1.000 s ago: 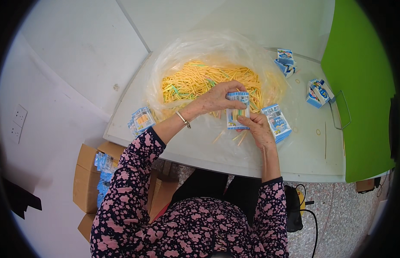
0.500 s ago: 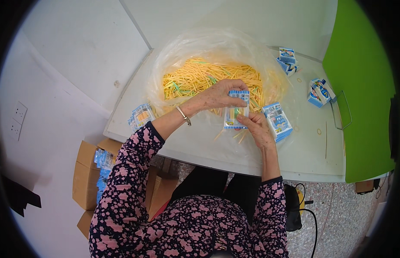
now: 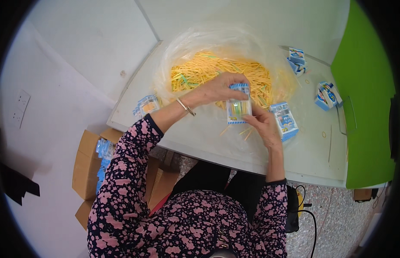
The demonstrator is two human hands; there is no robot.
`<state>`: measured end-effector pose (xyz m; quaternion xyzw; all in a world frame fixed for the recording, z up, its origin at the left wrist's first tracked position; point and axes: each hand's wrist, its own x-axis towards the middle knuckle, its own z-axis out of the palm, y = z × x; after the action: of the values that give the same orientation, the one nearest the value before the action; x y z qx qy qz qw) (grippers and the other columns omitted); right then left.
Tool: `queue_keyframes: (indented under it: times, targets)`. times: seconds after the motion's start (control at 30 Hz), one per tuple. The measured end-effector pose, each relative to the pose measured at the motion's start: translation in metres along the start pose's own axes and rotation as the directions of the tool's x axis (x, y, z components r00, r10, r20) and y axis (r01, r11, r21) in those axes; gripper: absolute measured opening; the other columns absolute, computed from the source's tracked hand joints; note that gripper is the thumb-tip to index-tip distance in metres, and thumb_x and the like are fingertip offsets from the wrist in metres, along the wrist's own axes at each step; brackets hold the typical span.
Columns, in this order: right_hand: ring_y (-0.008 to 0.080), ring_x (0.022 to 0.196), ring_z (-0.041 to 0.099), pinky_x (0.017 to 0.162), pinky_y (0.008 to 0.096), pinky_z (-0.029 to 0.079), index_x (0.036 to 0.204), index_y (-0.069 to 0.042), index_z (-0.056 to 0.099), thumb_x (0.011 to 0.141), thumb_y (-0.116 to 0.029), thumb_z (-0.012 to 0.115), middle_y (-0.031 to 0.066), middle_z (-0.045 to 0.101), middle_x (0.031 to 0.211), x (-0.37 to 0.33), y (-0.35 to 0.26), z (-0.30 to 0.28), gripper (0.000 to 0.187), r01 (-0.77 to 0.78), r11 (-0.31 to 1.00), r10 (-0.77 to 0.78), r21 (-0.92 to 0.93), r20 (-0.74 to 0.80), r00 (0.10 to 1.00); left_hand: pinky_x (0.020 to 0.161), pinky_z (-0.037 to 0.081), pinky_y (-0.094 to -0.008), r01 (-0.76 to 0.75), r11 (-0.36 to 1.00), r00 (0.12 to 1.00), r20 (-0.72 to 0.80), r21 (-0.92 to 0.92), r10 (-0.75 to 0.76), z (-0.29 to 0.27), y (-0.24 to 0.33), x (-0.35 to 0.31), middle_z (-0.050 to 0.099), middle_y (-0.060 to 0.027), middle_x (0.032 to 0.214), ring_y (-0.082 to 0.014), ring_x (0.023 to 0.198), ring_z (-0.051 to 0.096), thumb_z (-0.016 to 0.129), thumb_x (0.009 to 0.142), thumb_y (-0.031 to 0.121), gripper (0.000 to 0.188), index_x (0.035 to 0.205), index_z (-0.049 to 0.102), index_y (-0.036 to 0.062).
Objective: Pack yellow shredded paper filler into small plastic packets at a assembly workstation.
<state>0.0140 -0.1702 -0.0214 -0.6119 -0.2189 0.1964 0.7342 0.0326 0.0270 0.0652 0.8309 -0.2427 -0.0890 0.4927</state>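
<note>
Head view: white table meets green panel; left grip, right grip hold packet.

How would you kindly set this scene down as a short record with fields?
Left hand: grips the upper part of a blue-and-white packet
Right hand: holds the same packet near its lower right
Beyond hands: clear plastic bag with many thin sticks, mostly yellow, some green
Beside right hand: blue-and-white pack on the white table
Lower left: open cardboard box with blue packets
</note>
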Motion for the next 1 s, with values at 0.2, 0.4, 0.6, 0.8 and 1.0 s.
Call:
queue_keyframes:
  times: [0.2,0.4,0.6,0.8,1.0]
  targets:
    - [0.0263,0.091,0.053,0.079,0.0341,0.042,0.098,0.003,0.059,0.078,-0.020,0.067,0.0142,0.058,0.099,-0.026,-0.009,-0.048,0.031,-0.062,0.317,-0.731,-0.947,-0.285,0.620,0.072,0.042,-0.0214,0.250,0.967,0.930,-0.289,0.046,-0.227,-0.082,0.020,-0.091,0.059,0.0017,0.086,-0.0063,0.081,0.053,0.067,0.076,0.016,0.023,0.096,0.060,0.0056]
    - [0.0327,0.092,0.049,0.079,0.0406,0.041,0.097,0.003,0.059,0.074,-0.023,0.069,0.0179,0.055,0.098,-0.035,0.015,-0.069,0.036,-0.372,0.304,-0.498,-0.877,-0.479,0.723,0.071,0.042,-0.0225,0.500,0.864,0.769,-0.426,-0.065,-0.477,-0.134,-0.026,-0.185,0.060,0.0014,0.086,-0.0073,0.078,0.053,0.068,0.075,0.016,0.026,0.096,0.060,0.0047]
    - [0.0298,0.088,0.053,0.076,0.0384,0.042,0.089,0.000,0.062,0.074,-0.017,0.067,0.0150,0.058,0.088,-0.032,0.026,-0.089,0.023,-0.269,0.436,-0.521,-0.859,-0.484,0.703,0.073,0.042,-0.0253,0.505,0.858,0.766,-0.506,0.093,-0.397,-0.139,-0.118,-0.207,0.059,-0.0022,0.082,-0.0107,0.077,0.052,0.069,0.072,0.019,0.033,0.098,0.060,0.0014]
    - [0.0290,0.078,0.055,0.071,0.0365,0.044,0.085,-0.002,0.063,0.077,-0.009,0.062,0.0119,0.060,0.087,-0.033,0.002,-0.063,0.011,-0.213,0.301,-0.749,-0.929,-0.369,0.551,0.070,0.045,-0.0337,0.520,0.451,0.769,-0.628,0.725,0.121,-0.102,-0.068,-0.171,0.062,-0.0130,0.085,-0.0267,0.078,0.058,0.070,0.071,0.023,0.028,0.089,0.062,0.0027]
    - [0.0269,0.084,0.056,0.072,0.0345,0.044,0.090,0.000,0.061,0.077,-0.005,0.062,0.0122,0.059,0.088,-0.024,-0.017,-0.008,0.013,0.052,0.446,-0.721,-0.893,-0.324,0.612,0.080,0.045,-0.0310,0.056,0.883,0.935,-0.334,0.466,0.117,-0.010,0.019,-0.062,0.062,-0.0109,0.095,-0.0211,0.090,0.058,0.069,0.076,0.024,0.029,0.095,0.062,0.0027]
